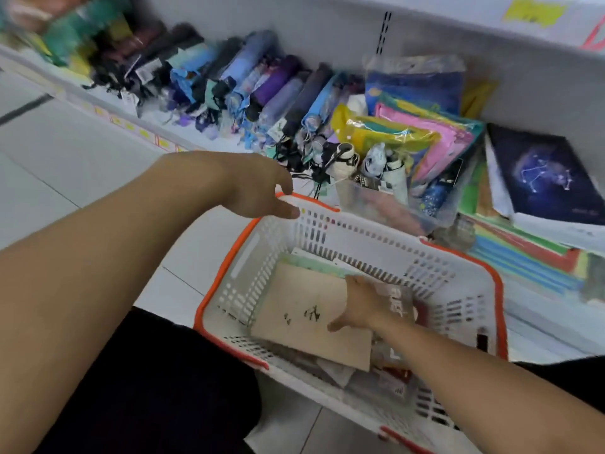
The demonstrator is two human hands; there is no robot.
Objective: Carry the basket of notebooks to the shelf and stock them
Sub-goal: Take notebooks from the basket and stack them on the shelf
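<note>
**A:** Where's your basket (327,224) right now?

**B:** It sits low in front of you, white plastic lattice with an orange rim, just beside the bottom shelf (540,309). Your left hand (262,191) is at its far rim, fingers curled over the orange edge and touching it; how firmly they close I can't tell, since their tips are hidden behind the hand.

**A:** And your right hand (363,306)?

**B:** Down inside the basket, on the notebooks. Your fingers reach flat over a beige notebook (304,316) while your thumb points toward its cover. Whether you're pinching its edge or only pressing on it, I can't tell.

**A:** Anything you can read?

**B:** The beige cover carries a few dark brush-like marks, too blurred to read. Under your right hand there's a reddish-brown notebook (397,306) with pale lettering, not legible. A pale green notebook (307,265) peeks out beyond the beige one.

**A:** And on the shelf?

**B:** A row of folded umbrellas (262,90), bright plastic folders (425,136), and a dark blue notebook (543,178) printed with a constellation figure. Yellow price tags (144,132) line the shelf edge, their text too smeared to read.
</note>
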